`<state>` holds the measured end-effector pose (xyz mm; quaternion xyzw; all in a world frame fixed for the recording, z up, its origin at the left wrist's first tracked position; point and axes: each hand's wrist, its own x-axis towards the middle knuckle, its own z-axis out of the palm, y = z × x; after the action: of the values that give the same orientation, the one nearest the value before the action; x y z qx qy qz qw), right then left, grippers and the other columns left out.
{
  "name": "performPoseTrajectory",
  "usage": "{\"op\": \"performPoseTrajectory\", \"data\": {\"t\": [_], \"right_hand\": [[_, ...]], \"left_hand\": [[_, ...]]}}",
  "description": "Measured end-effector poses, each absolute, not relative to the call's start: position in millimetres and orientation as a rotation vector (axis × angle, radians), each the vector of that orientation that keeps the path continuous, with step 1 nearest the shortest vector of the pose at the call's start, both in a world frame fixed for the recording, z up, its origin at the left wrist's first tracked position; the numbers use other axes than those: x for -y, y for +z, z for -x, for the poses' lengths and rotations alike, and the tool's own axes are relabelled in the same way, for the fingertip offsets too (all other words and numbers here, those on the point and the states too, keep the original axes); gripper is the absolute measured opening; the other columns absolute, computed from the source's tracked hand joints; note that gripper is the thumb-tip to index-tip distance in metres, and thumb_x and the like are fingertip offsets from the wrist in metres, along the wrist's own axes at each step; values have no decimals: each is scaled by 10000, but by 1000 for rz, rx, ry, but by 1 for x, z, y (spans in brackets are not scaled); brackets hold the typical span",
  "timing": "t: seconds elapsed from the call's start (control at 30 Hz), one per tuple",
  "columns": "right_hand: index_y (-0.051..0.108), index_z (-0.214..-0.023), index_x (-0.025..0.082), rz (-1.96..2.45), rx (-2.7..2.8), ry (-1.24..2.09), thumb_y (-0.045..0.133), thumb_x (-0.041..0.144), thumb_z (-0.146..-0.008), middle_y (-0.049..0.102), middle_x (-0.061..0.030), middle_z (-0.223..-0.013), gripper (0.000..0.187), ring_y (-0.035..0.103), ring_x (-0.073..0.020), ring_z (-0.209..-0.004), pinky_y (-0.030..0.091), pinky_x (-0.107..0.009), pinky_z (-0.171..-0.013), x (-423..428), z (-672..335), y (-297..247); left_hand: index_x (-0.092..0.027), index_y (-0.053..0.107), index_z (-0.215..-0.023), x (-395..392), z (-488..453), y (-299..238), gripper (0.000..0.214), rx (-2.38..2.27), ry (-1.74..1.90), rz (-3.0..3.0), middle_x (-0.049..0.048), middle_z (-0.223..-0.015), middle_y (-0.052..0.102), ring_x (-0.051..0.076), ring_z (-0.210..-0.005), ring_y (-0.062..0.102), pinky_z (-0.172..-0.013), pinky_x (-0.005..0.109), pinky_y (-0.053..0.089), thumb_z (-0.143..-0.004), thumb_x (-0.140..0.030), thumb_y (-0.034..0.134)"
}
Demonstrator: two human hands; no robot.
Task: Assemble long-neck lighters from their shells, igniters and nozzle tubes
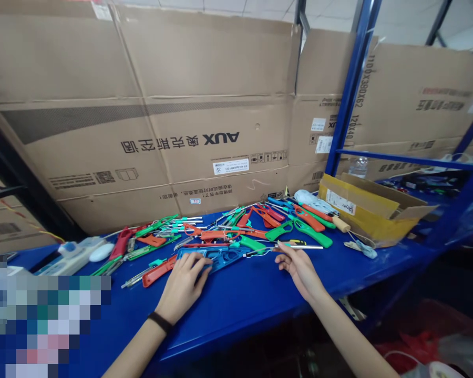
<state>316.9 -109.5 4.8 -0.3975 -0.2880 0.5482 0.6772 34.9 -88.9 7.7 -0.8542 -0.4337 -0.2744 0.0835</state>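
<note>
My left hand point(186, 283), with a dark band at the wrist, rests its curled fingers on the left end of a blue lighter casing point(225, 261) lying on the blue table point(236, 315). Its fingertips are partly hidden. To the right, my right hand point(299, 270) pinches a thin metal lighter tube point(313, 247) between thumb and forefinger. Thin wires point(260, 252) run between the tube's left end and the casing. A green lighter casing point(252, 243) lies just behind, and an orange-red casing point(157, 272) is left of my left hand.
Several coloured lighter parts point(216, 235) are heaped along the back. A yellow-taped cardboard box point(362, 210) and a wooden-handled tool point(341, 224) are at right. A white power strip point(73, 257) lies at left. Cardboard point(181, 115) and a blue post point(349, 94) stand behind.
</note>
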Motion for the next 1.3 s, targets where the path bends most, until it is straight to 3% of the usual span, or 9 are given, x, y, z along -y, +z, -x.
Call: {"op": "performPoseTrajectory", "data": {"t": [0.13,0.4,0.57,0.77,1.3], "right_hand": [[620,-772,148,894,676,1222,841,372,-568,707,-34,-712,374,616,-102,-514,451,-155,-392,110,-316,5],[608,-764,158,882,726,1274,823,383,-588,704,-36,-742,357,619,-103,-530,438,-148,-383,114,-295,8],[585,-754,163,873,797,1322,808,378,-601,697,-46,-725,345,597,-104,-506,413,-150,-351,116,-283,8],[587,-726,163,912,914,1320,799,389,-605,684,-36,-692,333,586,-109,-496,406,-160,-340,118,-282,7],[598,-706,138,937,1093,1254,796,397,-600,700,-49,-633,343,548,-89,-411,368,-142,-311,119,-275,0]], "left_hand": [[-253,626,-982,114,-40,13,198,1316,-734,2669,44,-1001,606,213,-900,577,-793,358,472,-937,-290,437],[-349,570,-1204,153,-55,13,293,1503,-726,2850,51,-1174,563,245,-1068,531,-885,419,437,-937,-369,451],[-326,581,-1150,162,-67,3,261,1630,-910,2797,55,-1157,565,256,-1087,518,-895,439,421,-930,-277,450],[-266,535,-1094,162,-66,-6,246,1815,-1153,2570,51,-1101,602,270,-1056,537,-945,502,376,-856,-311,574],[-281,627,-1071,161,-61,-6,288,1866,-1321,2630,39,-1065,680,251,-989,600,-947,463,420,-785,-282,663]]}}
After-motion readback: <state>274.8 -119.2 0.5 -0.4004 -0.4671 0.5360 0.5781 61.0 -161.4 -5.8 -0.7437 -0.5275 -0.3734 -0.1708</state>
